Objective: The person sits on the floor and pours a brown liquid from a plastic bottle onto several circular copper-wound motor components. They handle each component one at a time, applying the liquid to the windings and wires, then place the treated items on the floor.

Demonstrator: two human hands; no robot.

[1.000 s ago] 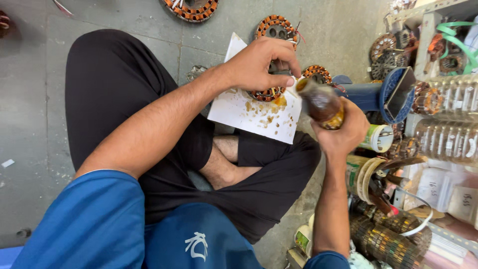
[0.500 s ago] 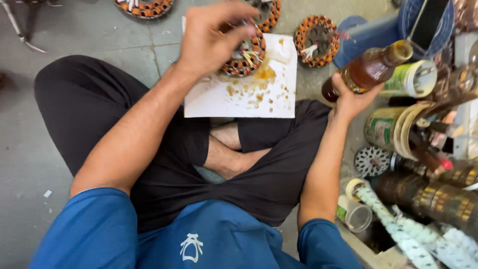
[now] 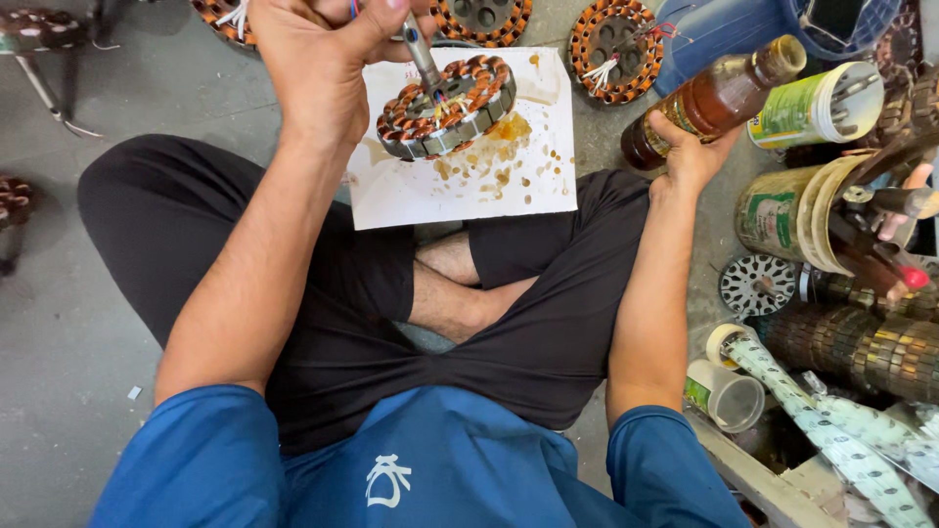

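Note:
My left hand (image 3: 318, 59) grips the metal shaft of a round motor stator (image 3: 447, 106) wound with copper coils and holds it tilted above a white sheet of paper (image 3: 469, 186) stained with amber drips. My right hand (image 3: 690, 152) is closed around a brown glass bottle (image 3: 709, 100) of amber liquid, held slanted to the right of the paper with its neck pointing up and right. I sit cross-legged on the floor in black trousers, and the paper rests in front of my knees.
More copper-wound stators (image 3: 611, 39) lie on the grey floor beyond the paper. On the right stand a blue container (image 3: 724, 24), tins with tools (image 3: 792, 210), a slotted metal disc (image 3: 758, 286), a stack of metal cores (image 3: 861, 337) and a small plastic cup (image 3: 729, 396).
The view has tipped downward. My left hand has lifted the stator off the paper by its shaft. My right hand has drawn the bottle away to the right.

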